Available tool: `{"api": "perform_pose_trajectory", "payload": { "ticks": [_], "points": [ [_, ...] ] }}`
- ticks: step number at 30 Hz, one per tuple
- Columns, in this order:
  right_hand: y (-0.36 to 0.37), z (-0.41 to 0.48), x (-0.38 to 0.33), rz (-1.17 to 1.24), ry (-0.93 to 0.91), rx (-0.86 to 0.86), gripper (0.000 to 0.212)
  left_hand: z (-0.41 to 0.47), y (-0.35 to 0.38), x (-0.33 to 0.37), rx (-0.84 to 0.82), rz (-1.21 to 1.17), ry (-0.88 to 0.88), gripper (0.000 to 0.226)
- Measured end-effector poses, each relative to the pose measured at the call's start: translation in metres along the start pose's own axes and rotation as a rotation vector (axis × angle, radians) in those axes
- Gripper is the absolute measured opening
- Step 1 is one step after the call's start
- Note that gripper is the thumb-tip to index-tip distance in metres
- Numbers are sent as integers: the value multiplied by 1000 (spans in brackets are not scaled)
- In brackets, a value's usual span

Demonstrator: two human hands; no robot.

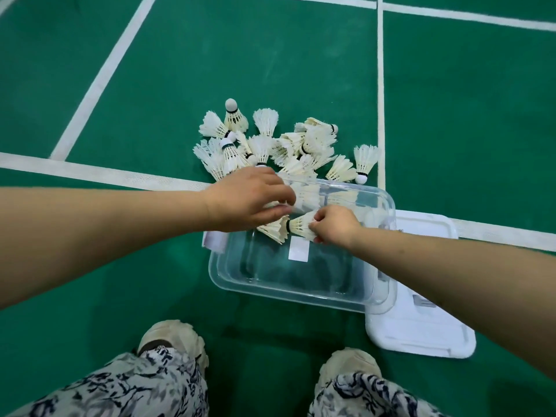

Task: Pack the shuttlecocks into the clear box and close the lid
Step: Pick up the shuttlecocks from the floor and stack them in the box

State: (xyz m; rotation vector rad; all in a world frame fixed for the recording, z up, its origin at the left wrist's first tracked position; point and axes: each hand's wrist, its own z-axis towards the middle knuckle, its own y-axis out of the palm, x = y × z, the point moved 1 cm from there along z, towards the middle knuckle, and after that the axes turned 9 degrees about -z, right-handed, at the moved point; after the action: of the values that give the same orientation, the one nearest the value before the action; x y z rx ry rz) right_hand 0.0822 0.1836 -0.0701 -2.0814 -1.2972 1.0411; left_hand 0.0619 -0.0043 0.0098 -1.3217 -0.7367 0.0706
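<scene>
Both hands work at the far edge of the clear box (270, 284): the left hand (249, 200) pinches a shuttlecock (275, 228), and the right hand (335, 224) grips another shuttlecock (302, 225) by its feathers. A loose pile of shuttlecocks (270, 145) lies just beyond on the green floor (150, 85). The near half of the box is free; the white lid (421, 332) lies at its right, and the white label (298, 249) shows no readable writing.

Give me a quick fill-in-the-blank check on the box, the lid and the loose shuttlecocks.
1. The white lid lies on the floor to the ____ of the clear box.
2. The pile of shuttlecocks lies on the ____ court floor.
3. The right hand grips a ____ over the clear box.

Missing words: right; green; shuttlecock
</scene>
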Motion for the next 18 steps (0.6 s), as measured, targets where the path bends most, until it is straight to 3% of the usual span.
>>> {"api": "perform_pose_trajectory", "payload": {
  "ticks": [18],
  "points": [
    [-5, 14, -12, 437, 60, -263, 19, 16, -29, -47, 176, -88, -287, 50]
  ]
}}
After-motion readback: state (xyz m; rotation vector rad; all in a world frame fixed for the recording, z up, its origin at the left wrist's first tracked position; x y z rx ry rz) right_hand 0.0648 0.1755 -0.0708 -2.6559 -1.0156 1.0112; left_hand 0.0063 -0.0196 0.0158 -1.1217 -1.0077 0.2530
